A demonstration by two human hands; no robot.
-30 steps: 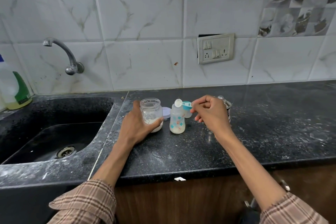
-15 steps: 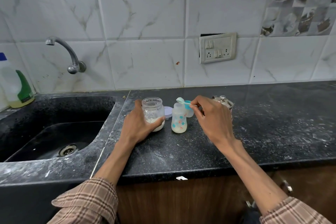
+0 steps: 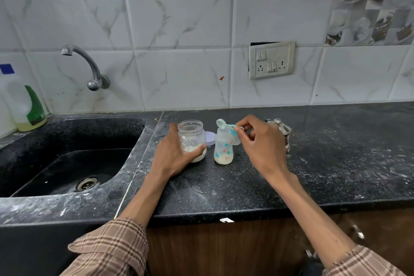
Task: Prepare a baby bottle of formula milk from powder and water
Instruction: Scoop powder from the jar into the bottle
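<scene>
Right hand [image 3: 257, 141] pinches the scoop [image 3: 224, 124] tipped over the baby bottle [image 3: 223, 148] mouth; left hand [image 3: 177, 152] grips the powder jar [image 3: 192, 140] (steadying it) at nine o'clock.

A steel pot [image 3: 282, 132] sits partly hidden behind the right hand [image 3: 259, 143]; a lid [image 3: 210, 139] peeks from behind the powder jar [image 3: 192, 139].

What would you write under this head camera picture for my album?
Left hand holds the powder jar while the right hand tips a scoop over the open baby bottle.
</scene>
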